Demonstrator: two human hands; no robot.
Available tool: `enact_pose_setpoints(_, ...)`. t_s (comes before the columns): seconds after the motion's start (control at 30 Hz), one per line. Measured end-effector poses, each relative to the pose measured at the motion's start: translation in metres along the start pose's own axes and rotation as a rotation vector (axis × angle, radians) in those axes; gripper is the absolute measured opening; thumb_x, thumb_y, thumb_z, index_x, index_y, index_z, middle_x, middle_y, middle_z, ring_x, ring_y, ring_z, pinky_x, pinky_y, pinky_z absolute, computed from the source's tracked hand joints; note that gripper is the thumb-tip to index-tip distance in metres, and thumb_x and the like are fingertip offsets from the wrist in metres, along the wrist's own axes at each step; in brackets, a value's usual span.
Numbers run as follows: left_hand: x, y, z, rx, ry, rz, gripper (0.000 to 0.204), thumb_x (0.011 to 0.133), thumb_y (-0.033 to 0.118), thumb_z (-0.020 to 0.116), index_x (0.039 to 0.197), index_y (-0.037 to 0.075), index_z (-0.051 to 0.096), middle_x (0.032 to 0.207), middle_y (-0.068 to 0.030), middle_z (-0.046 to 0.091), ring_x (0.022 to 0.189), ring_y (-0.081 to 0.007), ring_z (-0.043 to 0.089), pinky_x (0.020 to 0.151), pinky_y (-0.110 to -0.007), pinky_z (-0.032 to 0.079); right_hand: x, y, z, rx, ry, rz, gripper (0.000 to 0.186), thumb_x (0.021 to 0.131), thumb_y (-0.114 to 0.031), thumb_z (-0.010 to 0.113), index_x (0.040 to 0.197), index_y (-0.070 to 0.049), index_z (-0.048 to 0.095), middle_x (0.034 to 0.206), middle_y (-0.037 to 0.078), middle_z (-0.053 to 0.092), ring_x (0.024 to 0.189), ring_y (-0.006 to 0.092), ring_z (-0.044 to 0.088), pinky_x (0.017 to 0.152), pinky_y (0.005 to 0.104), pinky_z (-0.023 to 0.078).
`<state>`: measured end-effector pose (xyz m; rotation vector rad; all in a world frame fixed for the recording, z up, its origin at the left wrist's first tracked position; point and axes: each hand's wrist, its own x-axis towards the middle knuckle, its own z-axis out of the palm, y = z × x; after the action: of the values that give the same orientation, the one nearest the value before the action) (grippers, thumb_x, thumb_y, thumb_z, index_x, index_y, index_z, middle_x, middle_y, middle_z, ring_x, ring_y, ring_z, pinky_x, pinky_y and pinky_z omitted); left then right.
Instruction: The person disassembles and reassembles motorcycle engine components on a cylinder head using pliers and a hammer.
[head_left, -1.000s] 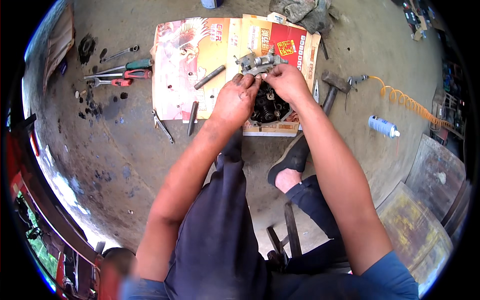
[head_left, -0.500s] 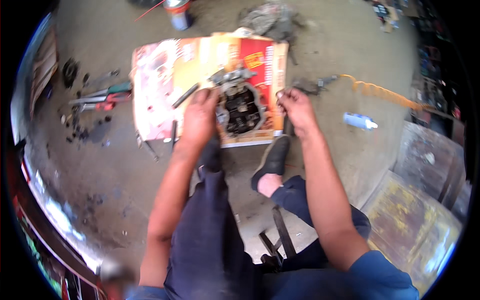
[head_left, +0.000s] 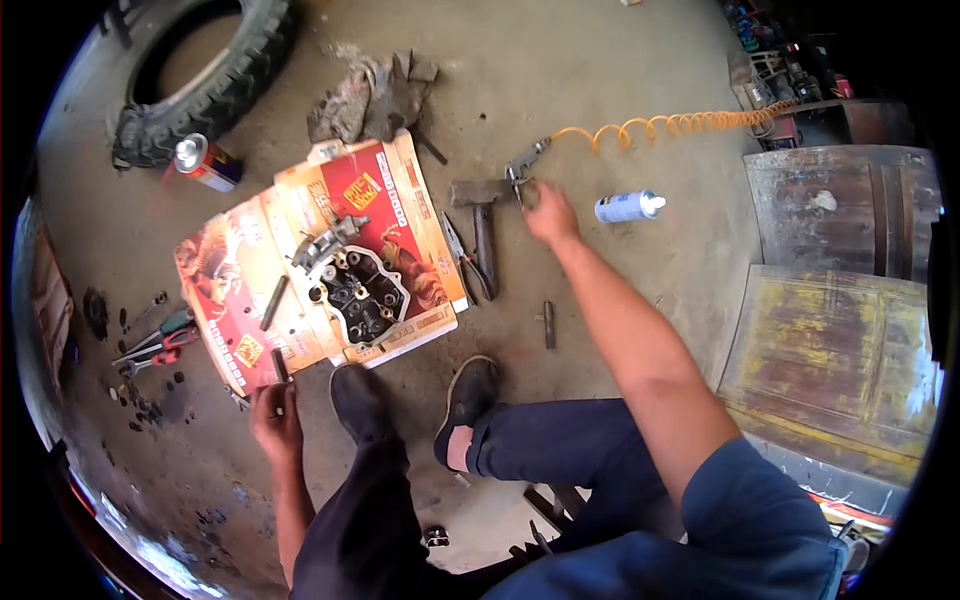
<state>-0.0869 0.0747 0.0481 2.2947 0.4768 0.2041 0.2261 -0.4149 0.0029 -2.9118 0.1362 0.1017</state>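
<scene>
My left hand is closed at the lower end of a short metal rod by the cardboard's lower-left edge; what its fingers hold is unclear. My right hand reaches right of the cardboard, fingers closed at a metal air blow gun beside a hammer. An engine cylinder head lies on the printed cardboard, a silver rocker assembly at its top and another rod to its left. Pliers lie along the cardboard's right edge.
A tyre, red spray can and rag are beyond the cardboard. A blue can and orange coiled hose are right, near worn panels. Screwdrivers and wrenches lie left, my feet below.
Both hands have left the cylinder head: left down toward the cardboard's corner, right over to the blow gun. The view has turned, bringing the tyre fully in and shifting the cardboard leftward.
</scene>
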Motion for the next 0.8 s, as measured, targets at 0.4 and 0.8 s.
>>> enact_pose_setpoints(0.4,0.16,0.103,0.003,0.021,-0.141,0.022,0.021,0.095,0.01,0.074,0.086,0.002,0.057,0.082,-0.0054,0.057,0.066,-0.0145,0.049,0.061,-0.029,0.042,0.066,-0.01,-0.013,-0.259,-0.319,-0.012,0.043,0.079,-0.026,0.079,0.115,-0.004,0.071,0.133,0.021,0.059,0.128,0.0404,0.053,0.106,0.0492,0.048)
enact_pose_setpoints(0.8,0.135,0.183,-0.134,0.393,-0.557,0.14,0.004,0.089,0.007,0.068,0.086,0.006,0.066,0.083,-0.0148,0.064,0.074,-0.0365,0.064,0.069,-0.044,0.053,0.106,-0.005,-0.25,0.312,0.057,0.2,0.035,0.084,-0.022,0.071,0.11,-0.003,0.057,0.104,0.022,0.068,0.096,0.0431,0.068,0.081,0.052,0.055)
